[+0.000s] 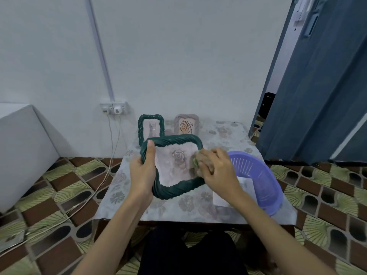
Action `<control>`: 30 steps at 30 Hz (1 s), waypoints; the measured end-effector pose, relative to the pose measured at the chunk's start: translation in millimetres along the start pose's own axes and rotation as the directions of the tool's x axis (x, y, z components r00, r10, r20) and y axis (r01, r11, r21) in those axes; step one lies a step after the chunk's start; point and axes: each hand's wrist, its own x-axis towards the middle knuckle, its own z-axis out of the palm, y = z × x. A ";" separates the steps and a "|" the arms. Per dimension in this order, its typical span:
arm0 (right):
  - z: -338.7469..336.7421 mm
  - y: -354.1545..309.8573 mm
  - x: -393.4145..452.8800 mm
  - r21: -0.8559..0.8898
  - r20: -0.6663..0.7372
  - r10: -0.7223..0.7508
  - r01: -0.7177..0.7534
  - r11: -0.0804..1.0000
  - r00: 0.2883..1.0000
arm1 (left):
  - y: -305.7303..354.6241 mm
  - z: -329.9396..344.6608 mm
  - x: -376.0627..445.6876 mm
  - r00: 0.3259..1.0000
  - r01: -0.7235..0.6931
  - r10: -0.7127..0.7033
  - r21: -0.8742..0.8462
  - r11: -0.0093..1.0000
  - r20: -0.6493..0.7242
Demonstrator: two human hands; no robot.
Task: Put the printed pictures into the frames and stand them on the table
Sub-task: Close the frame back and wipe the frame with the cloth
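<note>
My left hand [144, 171] grips the left side of a dark green rope-pattern frame [172, 190], held tilted above the table with a pale rose picture [175, 165] showing in it. My right hand [215, 169] holds a brownish-green cloth [197, 159] against the frame's right edge. Two more frames stand upright at the back of the table: a small green one [151, 118] with a picture in it, and a beige one [186, 125] with a leaf drawing.
A purple plastic basket [258, 175] sits at the table's right, with white paper sheets [220, 199] in it. The low table [168, 207] has a floral cloth. A wall socket [114, 108] with cables is at the left, a blue door [317, 86] at the right.
</note>
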 end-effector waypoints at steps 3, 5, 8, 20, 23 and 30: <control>6.9 -31.7 10.4 0.078 0.005 0.013 -0.013 0.997 1.000 | -1.2 2.2 -0.6 1.000 0.012 -0.012 0.003 1.000 0.006; 8.5 -49.3 -5.0 0.122 0.080 -0.167 0.157 0.980 0.983 | 0.1 -6.3 6.0 0.999 0.047 -0.046 -0.015 0.999 0.016; 2.6 -32.1 -25.8 0.089 0.137 -0.299 0.289 0.953 0.944 | -2.7 -22.2 16.1 0.997 0.051 -0.050 -0.009 0.999 0.064; 0.8 -35.0 -21.8 0.024 0.133 -0.318 0.318 0.948 0.939 | -1.0 -25.3 11.9 0.986 0.072 -0.066 -0.037 0.997 0.155; 2.6 -19.5 -3.1 -0.026 0.001 -0.112 0.112 0.993 0.994 | -0.5 -20.6 8.7 0.986 0.068 -0.063 -0.022 0.997 0.154; 24.8 -87.5 -9.4 0.150 -0.008 -0.273 0.271 0.951 0.962 | 5.9 -6.6 3.4 0.997 0.026 -0.024 -0.018 1.000 0.079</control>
